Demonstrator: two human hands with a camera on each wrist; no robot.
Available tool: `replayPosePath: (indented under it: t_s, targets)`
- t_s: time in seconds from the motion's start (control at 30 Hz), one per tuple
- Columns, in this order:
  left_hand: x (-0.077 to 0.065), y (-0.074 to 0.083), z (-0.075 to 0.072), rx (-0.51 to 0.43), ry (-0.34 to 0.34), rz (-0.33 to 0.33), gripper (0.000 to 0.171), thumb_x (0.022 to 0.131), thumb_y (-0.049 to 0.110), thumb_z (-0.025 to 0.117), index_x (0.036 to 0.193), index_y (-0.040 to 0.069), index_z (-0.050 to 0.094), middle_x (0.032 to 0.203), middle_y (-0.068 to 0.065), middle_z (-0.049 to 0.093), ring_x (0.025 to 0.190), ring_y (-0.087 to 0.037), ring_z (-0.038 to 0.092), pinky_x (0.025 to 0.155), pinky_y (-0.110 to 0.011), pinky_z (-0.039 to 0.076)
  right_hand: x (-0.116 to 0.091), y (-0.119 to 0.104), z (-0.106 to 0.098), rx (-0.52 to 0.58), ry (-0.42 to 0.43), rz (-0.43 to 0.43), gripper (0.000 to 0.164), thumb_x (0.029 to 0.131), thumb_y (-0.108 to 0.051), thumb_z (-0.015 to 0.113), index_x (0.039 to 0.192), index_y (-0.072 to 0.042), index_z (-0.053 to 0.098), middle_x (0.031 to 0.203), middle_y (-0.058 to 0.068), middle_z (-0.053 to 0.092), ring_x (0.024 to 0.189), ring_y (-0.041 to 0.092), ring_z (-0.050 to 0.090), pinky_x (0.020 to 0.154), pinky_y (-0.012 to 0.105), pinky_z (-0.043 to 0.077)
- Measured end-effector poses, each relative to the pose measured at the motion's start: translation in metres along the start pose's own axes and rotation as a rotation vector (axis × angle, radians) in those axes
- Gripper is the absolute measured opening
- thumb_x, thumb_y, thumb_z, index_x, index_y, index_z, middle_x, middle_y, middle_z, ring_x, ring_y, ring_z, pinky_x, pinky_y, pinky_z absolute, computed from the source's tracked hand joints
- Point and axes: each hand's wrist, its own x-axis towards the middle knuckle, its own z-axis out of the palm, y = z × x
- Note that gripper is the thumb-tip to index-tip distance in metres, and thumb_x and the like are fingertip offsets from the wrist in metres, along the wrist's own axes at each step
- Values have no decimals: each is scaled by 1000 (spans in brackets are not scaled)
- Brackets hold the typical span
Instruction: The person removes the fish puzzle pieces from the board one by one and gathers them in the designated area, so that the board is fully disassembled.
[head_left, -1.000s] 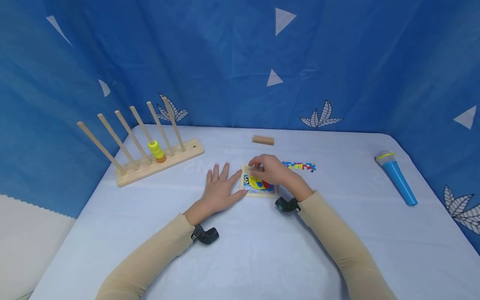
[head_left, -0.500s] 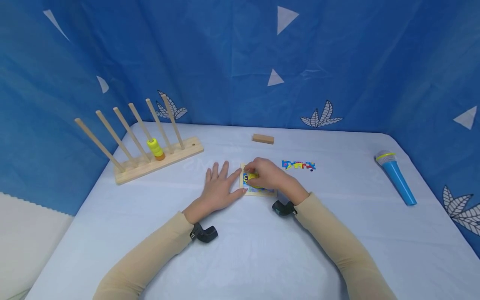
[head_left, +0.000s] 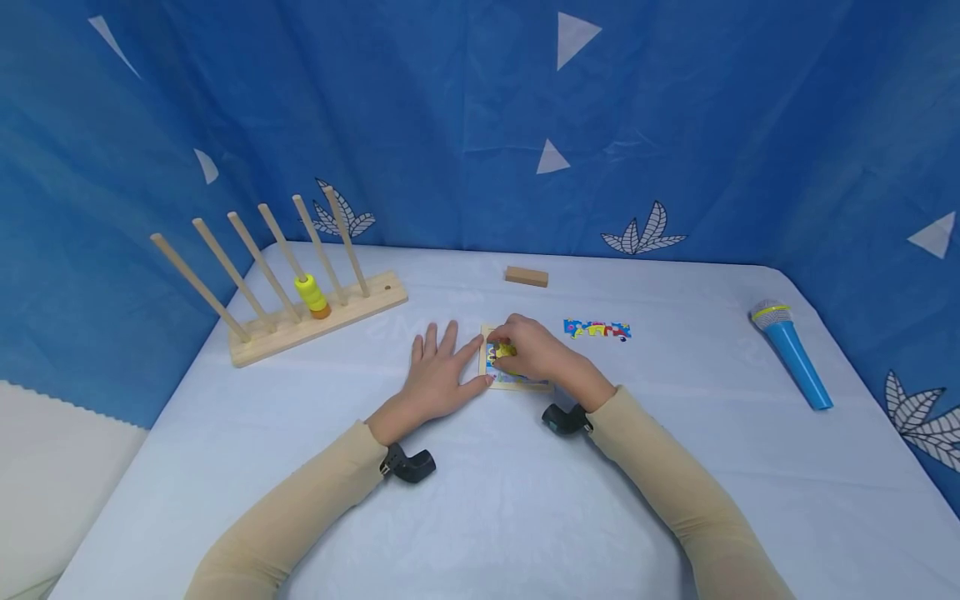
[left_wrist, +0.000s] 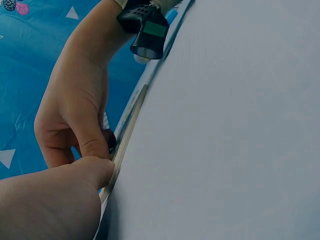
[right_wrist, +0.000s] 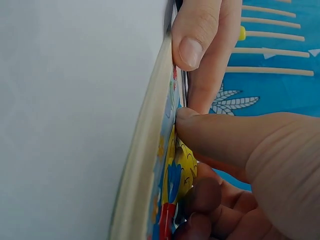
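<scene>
Blue cloth (head_left: pixel 465 125): hanging on the far side, showing white triangles and leaf drawings.
White tablecloth (head_left: pixel 480 517): lying under all the toys, creasing a little.
Puzzle board (head_left: pixel 525 386): lying flat in the middle, between the two hands, with a pale wooden edge going round a bright picture.
Left hand (head_left: pixel 437 385): lying flat, its fingers spreading wide apart and gripping nothing; the pointer finger and thumb are touching the board's left side.
Right hand (head_left: pixel 528 348): bending over the board, its thumb and fingers seeming to pinch a yellow puzzle piece (right_wrist: pixel 186 167).
Piece feel: looking thin, light and stiff, so likely easy to pick up by its side edges; its shiny top may be a bit slippery, and its little knobs may be bending if pulled hard.
Board feel: looking light and hard, maybe sliding on the cloth; its wooden edge is seeming the best place for holding.
Loose puzzle pieces (head_left: pixel 597 330): lying in a row to the right.
Peg rack (head_left: pixel 281 335): standing on the left, wearing yellow rings (head_left: pixel 309 290).
Toy microphone (head_left: pixel 797 354): lying far right, showing no name I am able to read.
Writing: pale marks are showing near the rack, too faint for reading.
</scene>
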Motion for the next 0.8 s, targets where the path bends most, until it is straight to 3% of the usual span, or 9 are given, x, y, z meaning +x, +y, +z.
replayPosePath:
  t_s: [0.8]
  targets:
    - [0, 1, -1, -9, -14, -10, 73, 97, 58, 55, 159, 22, 39, 170, -25, 14, 155, -56, 0, 122, -72, 2, -2, 1, 1, 26, 22, -25, 29, 88, -13, 79, 115, -16, 69, 105, 8, 64, 95, 20, 57, 86, 36, 53]
